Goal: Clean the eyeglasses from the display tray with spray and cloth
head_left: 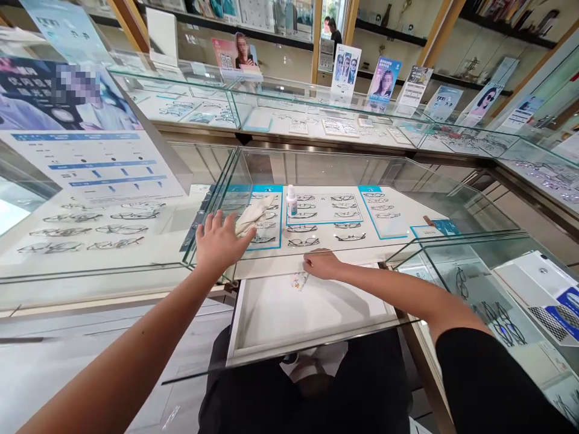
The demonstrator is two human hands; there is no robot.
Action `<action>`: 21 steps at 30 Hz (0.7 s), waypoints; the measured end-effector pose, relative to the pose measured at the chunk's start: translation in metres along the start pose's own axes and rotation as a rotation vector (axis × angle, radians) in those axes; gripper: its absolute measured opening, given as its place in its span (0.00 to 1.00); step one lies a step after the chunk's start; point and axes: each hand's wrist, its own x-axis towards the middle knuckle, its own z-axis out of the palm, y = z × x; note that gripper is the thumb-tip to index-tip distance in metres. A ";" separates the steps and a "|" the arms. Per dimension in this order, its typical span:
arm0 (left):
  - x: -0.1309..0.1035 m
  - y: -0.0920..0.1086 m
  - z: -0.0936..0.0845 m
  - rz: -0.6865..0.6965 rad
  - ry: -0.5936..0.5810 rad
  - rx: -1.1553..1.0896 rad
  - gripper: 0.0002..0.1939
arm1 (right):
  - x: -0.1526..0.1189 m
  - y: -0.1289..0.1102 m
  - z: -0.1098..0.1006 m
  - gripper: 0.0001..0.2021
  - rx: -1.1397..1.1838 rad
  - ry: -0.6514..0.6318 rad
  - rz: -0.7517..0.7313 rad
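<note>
My left hand is over the glass counter top with its fingers spread, holding nothing, close to a crumpled cream cloth. A small white bottle stands on the glass to the right of the cloth. My right hand is at the back of the pulled-out white drawer, its fingers curled in at a small patterned cloth or packet. Its fingertips are too hidden to show a firm hold. Rows of eyeglasses lie under the glass.
Glass display cases with eyeglasses surround me left, right and ahead. A large printed sign stands at the left, and smaller signs line the far case. A blue and white box is at the right. A person is far back.
</note>
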 end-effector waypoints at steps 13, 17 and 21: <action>0.001 -0.005 -0.009 0.000 -0.014 0.068 0.49 | 0.149 0.118 -0.038 0.08 0.044 0.754 0.309; 0.001 -0.005 -0.009 -0.018 -0.005 0.088 0.52 | 0.157 0.198 -0.084 0.15 0.117 0.934 0.572; 0.002 -0.015 -0.005 -0.037 0.001 0.084 0.52 | 0.152 0.278 -0.116 0.23 0.230 1.009 0.853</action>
